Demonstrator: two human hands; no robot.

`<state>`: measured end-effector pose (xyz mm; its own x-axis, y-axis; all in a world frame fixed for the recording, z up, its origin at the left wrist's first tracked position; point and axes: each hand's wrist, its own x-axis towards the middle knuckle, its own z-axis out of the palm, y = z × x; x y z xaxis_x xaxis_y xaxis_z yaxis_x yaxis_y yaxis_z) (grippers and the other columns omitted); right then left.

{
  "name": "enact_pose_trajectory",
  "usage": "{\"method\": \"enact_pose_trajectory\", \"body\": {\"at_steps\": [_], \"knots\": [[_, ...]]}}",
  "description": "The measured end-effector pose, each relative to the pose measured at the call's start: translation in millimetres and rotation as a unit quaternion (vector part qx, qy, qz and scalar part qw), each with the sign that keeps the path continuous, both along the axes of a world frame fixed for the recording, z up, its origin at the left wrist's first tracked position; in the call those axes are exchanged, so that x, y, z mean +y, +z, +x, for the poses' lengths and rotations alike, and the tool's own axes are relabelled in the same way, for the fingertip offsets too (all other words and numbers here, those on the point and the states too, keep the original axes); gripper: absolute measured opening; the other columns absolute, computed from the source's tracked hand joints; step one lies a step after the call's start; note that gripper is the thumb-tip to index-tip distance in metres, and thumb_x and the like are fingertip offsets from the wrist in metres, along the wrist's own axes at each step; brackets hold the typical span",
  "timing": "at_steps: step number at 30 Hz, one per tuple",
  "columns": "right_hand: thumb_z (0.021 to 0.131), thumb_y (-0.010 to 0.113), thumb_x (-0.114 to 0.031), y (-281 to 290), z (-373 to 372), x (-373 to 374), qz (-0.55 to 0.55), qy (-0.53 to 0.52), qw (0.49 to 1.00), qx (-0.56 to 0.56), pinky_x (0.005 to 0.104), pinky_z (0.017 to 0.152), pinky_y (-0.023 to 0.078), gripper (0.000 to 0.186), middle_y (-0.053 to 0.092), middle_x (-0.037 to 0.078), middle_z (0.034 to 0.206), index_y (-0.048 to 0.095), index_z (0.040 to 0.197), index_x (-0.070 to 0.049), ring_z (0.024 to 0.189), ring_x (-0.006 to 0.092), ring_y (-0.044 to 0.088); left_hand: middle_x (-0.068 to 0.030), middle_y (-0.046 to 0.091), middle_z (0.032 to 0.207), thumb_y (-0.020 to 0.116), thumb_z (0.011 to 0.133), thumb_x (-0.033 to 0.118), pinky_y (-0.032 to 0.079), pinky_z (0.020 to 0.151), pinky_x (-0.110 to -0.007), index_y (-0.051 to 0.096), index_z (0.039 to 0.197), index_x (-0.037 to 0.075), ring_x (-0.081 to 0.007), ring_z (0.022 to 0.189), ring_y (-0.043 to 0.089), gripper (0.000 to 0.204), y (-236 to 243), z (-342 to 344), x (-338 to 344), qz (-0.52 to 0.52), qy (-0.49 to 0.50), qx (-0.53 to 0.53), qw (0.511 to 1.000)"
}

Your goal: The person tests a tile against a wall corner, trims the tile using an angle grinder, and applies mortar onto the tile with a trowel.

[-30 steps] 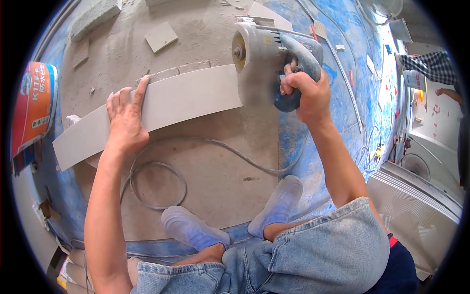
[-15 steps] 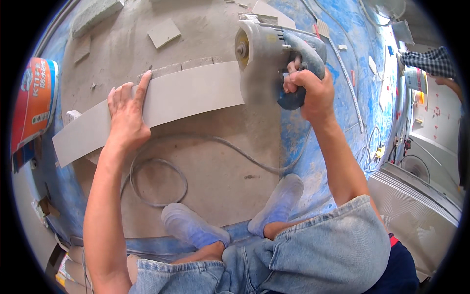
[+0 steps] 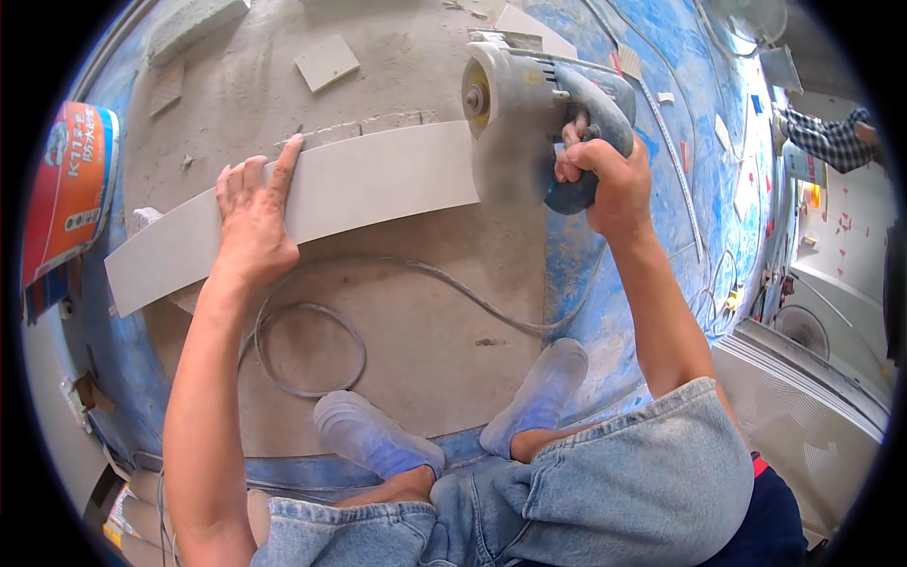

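Note:
My left hand (image 3: 255,215) lies with its fingers spread on a long pale grey tile strip (image 3: 392,172), pressing its left part from above. The strip rests slantwise on rough blocks, raised off the floor. My right hand (image 3: 619,184) is wrapped round the handle of a grey handheld tile saw (image 3: 529,80), its thumb and fingers closed on the grip. The saw's round guard and hub are at the strip's right end. Dust blurs the space below the guard and hides the blade's lower edge and where it meets the tile.
A grey power cord (image 3: 444,274) loops over the floor near my shoes (image 3: 373,430). Tile offcuts (image 3: 327,64) lie beyond the strip. An orange and blue bucket (image 3: 71,184) stands at left, stacked tiles (image 3: 803,406) at right. Another person's checked sleeve (image 3: 827,137) shows at far right.
The whole view has shifted slightly. My hands, the saw and the strip keep almost the same places relative to each other. The other person's arm at far right has changed position.

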<state>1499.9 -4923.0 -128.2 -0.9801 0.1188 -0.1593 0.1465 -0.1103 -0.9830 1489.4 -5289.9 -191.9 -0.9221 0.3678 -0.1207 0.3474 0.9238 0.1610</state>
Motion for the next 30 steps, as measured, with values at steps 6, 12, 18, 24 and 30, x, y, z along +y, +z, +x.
{"method": "enact_pose_trajectory", "body": {"at_steps": [6, 12, 18, 24, 30], "knots": [[0.071, 0.057, -0.001, 1, -2, 0, 0.001, 0.007, 1.0, 0.004, 0.0264, 0.055, 0.042, 0.012, 0.052, 0.004, 0.069, 0.056, 0.082, -0.001, 0.058, 0.0127, 0.05, -0.0179, 0.042, 0.128, 0.056, 0.061, -0.006, 0.013, 0.12, -0.051, 0.028, 0.155, 0.023, -0.0391, 0.126, 0.038, 0.102, 3, -2, -1, 0.005, 0.002, -0.007, 1.0], [0.071, 0.057, -0.001, 1, -2, -2, 0.005, 0.011, 1.0, 0.001, 0.0264, 0.055, 0.042, 0.011, 0.053, 0.004, 0.07, 0.056, 0.082, -0.001, 0.059, 0.0127, 0.05, -0.0181, 0.042, 0.128, 0.057, 0.062, -0.005, 0.013, 0.12, -0.051, 0.027, 0.155, 0.023, -0.0392, 0.127, 0.038, 0.102, 3, 0, -2, 0.003, 0.004, -0.012, 1.0], [0.075, 0.058, -0.004, 0, -2, 0, 0.018, 0.041, 0.999, -0.011, 0.0306, 0.063, 0.043, 0.017, 0.051, 0.005, 0.076, 0.052, 0.09, 0.0, 0.062, 0.0134, 0.048, -0.0181, 0.042, 0.129, 0.057, 0.062, -0.005, 0.013, 0.12, -0.051, 0.026, 0.156, 0.023, -0.0393, 0.128, 0.037, 0.102, 2, -1, -5, -0.002, 0.007, -0.011, 1.0], [0.075, 0.058, -0.005, 3, -1, -5, 0.025, 0.041, 0.999, -0.014, 0.0305, 0.064, 0.043, 0.015, 0.051, 0.005, 0.076, 0.052, 0.089, -0.001, 0.062, 0.0131, 0.048, -0.0182, 0.041, 0.129, 0.057, 0.062, -0.005, 0.013, 0.12, -0.051, 0.027, 0.155, 0.023, -0.0392, 0.128, 0.037, 0.103, 5, 1, -8, -0.002, 0.007, -0.011, 1.0], [0.069, 0.058, -0.002, 5, -1, -14, -0.011, 0.004, 1.0, -0.009, 0.027, 0.055, 0.042, 0.015, 0.053, 0.006, 0.07, 0.055, 0.084, 0.001, 0.057, 0.0136, 0.051, -0.0189, 0.041, 0.131, 0.057, 0.061, -0.005, 0.012, 0.12, -0.051, 0.027, 0.155, 0.023, -0.0394, 0.13, 0.036, 0.103, 6, 2, -12, 0.004, 0.013, -0.02, 1.0]]}}
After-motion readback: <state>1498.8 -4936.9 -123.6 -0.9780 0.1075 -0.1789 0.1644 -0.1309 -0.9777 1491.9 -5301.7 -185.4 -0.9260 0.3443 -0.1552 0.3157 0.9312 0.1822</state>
